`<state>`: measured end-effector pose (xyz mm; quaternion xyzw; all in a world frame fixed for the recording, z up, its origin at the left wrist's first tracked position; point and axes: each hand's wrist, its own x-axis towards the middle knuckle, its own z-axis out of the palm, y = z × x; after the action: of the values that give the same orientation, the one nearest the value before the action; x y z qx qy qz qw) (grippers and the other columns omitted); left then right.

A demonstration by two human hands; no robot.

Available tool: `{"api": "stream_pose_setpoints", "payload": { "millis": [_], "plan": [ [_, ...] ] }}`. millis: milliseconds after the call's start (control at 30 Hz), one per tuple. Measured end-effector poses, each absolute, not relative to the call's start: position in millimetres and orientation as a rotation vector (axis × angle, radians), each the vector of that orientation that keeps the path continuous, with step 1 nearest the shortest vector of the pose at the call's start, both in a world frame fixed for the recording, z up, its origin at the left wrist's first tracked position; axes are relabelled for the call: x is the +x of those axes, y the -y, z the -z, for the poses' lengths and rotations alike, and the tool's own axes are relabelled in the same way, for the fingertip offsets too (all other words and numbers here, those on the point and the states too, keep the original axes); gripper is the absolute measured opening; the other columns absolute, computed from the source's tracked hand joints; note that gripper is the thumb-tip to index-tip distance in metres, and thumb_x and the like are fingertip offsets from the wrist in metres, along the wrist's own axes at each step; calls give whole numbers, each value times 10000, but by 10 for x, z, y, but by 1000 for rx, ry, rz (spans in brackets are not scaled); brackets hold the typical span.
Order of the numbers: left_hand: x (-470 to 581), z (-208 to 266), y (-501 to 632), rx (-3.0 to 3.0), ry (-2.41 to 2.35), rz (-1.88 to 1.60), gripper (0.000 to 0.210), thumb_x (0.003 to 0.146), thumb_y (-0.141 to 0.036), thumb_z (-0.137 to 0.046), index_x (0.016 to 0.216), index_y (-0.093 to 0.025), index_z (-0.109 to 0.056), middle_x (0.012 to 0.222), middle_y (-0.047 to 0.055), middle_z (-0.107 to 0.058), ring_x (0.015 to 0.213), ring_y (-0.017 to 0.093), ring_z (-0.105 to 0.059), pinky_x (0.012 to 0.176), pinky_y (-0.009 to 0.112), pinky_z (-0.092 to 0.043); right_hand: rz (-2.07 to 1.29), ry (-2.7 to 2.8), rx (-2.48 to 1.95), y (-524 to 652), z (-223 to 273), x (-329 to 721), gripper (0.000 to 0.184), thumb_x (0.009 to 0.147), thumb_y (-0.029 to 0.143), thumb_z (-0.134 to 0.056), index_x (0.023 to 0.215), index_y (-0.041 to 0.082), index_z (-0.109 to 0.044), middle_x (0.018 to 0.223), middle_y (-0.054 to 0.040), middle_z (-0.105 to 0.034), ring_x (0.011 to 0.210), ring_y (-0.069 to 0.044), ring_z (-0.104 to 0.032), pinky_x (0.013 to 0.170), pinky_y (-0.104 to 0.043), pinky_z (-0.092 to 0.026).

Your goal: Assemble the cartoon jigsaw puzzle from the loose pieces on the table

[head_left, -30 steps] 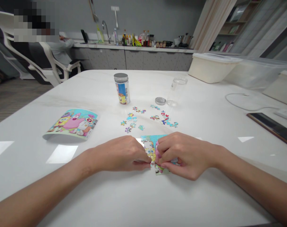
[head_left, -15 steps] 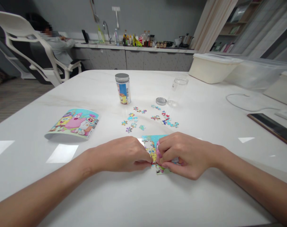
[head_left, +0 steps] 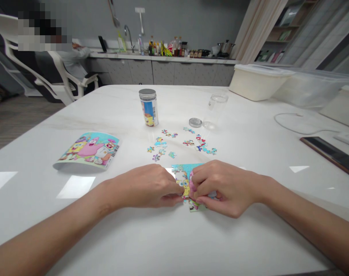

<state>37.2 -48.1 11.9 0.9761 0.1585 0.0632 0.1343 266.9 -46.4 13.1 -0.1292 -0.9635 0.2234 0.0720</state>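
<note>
A partly joined jigsaw puzzle (head_left: 186, 168) with a yellow and a pink cartoon figure lies flat on the white table, much of its right side covered by my right hand (head_left: 224, 188). That hand has its fingers curled and presses them, with the thumb, on the puzzle's lower middle. From the other side my left hand (head_left: 154, 186) pinches at a small reddish puzzle piece (head_left: 185, 198) on the lower left edge; the fingertips partly hide it. Beyond my hands lie loose puzzle pieces in a left group (head_left: 160, 144) and a right group (head_left: 201, 146).
A curled picture sheet (head_left: 89, 150) lies left. Behind the pieces stand a labelled jar (head_left: 149, 111), a metal lid (head_left: 195, 122) and a clear jar (head_left: 216, 111). A phone (head_left: 332, 154), a cable (head_left: 278, 123) and a cream bin (head_left: 257, 84) are right. A person sits beyond the table's left side.
My left fingertips have drawn back slightly to the left, showing a little more of the reddish piece. My right hand keeps its place on the puzzle.
</note>
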Motion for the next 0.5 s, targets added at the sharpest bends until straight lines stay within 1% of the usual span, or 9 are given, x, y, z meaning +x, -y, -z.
{"api": "stream_pose_setpoints", "payload": {
  "millis": [133, 200, 333, 433, 500],
  "plan": [
    [404, -141, 498, 2763, -535, -143, 234, 892, -148, -515, 710, -156, -661, 526, -21, -563, 441, 90, -426, 462, 238, -281, -698, 2871, -410, 473, -133, 2667, 205, 814, 107, -482, 758, 159, -672, 699, -37, -627, 684, -150, -540, 606, -269, -367],
    [415, -153, 487, 2672, -578, -137, 220, 864, -122, -527, 701, -160, -670, 502, -41, -525, 427, 73, -399, 463, 213, -290, -698, 2869, -418, 475, -134, 2665, 205, 813, 113, -483, 749, 160, -672, 688, -32, -622, 678, -149, -535, 603, -269, -363],
    [375, -169, 424, 2562, -650, -219, 197, 812, -101, -572, 875, -192, -735, 526, -63, -533, 447, 58, -413, 489, 175, -315, -687, 2880, -414, 474, -138, 2661, 204, 806, 114, -475, 737, 161, -660, 670, -29, -611, 663, -148, -522, 598, -271, -356],
    [294, -189, 360, 2562, -768, -214, 224, 799, -185, -636, 997, -211, -737, 526, -69, -528, 454, 58, -426, 498, 171, -322, -681, 2893, -409, 472, -137, 2662, 199, 794, 108, -467, 746, 162, -652, 684, -33, -614, 674, -152, -526, 608, -272, -360],
    [247, -203, 326, 2568, -809, -169, 224, 799, -231, -657, 1007, -219, -740, 523, -70, -523, 451, 58, -419, 494, 171, -318, -670, 2905, -405, 471, -135, 2664, 195, 790, 111, -462, 732, 166, -640, 686, -34, -613, 679, -155, -527, 613, -273, -363]
  ]
}}
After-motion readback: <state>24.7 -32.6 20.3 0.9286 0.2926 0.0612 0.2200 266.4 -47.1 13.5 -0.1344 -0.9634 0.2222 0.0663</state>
